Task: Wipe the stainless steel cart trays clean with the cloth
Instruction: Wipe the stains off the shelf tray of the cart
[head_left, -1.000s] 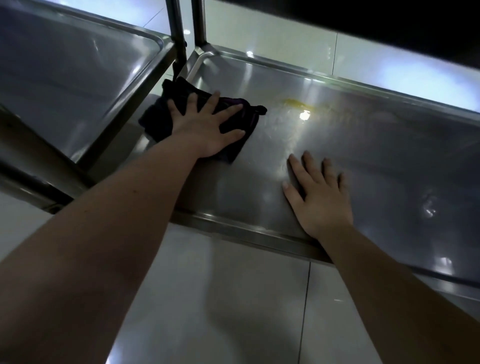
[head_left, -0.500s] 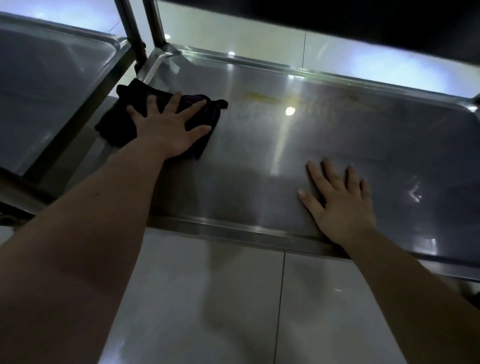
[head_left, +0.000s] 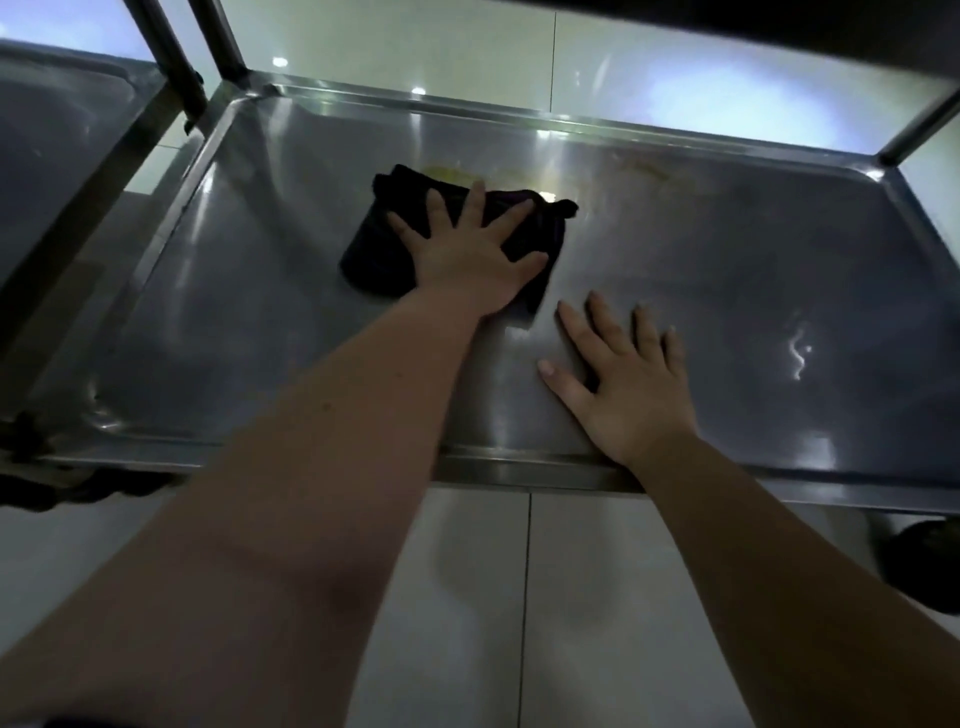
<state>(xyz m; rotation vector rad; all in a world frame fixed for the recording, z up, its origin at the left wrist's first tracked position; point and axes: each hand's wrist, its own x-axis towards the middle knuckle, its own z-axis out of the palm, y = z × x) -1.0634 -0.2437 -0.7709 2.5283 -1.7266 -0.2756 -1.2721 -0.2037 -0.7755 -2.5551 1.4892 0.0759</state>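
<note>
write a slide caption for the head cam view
Wiping a stainless steel cart tray: left hand presses a dark cloth flat beside a yellowish smear, right hand rests flat nearby.

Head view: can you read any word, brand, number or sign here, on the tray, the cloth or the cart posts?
None. The tray, the cloth and the posts show no words, labels or numbers; the bright marks on the steel are light reflections.
</note>
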